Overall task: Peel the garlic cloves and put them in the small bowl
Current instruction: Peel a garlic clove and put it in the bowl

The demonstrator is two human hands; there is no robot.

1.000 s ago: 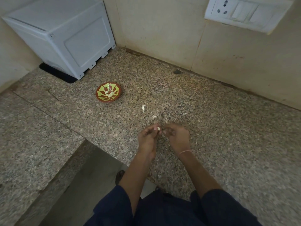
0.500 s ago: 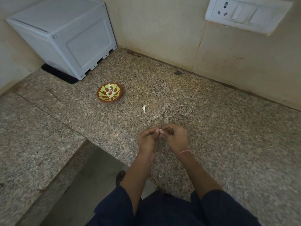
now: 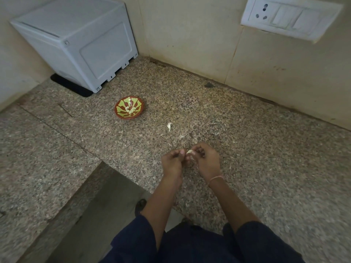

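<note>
The speckled granite bench (image 3: 266, 158) runs into a corner of beige tiled wall (image 3: 190, 35), and a strip of grey floor (image 3: 106, 205) shows in the lower left of the frame. One grey plastic box (image 3: 79, 40) stands in the upper left on one black mat (image 3: 74, 86). One white switch plate (image 3: 290, 18) sits on the wall in the upper right.

One small bowl (image 3: 139, 112), red-brown with yellow-green stripes, rests on the bench left of centre, well apart from your hands. It holds a few peeled cloves (image 3: 130, 109), too small to count surely.

One loose clove (image 3: 169, 126) lies on the bench between the bowl and your hands. Two pale peel scraps (image 3: 182, 136) lie near it, further right.

You have one garlic clove (image 3: 190, 152) in hand, just below the frame's centre and above the bench. Your right grip (image 3: 207, 160) is curled round it, pinching it at the fingertips. Your left grip (image 3: 171, 162) is curled too, with the thumb tip just beside the clove. I cannot tell whether it grasps the clove or only touches it.

One thin thread band (image 3: 216, 178) circles your right wrist. Both dark blue sleeves (image 3: 133, 240) are pushed up past the forearms.
</note>
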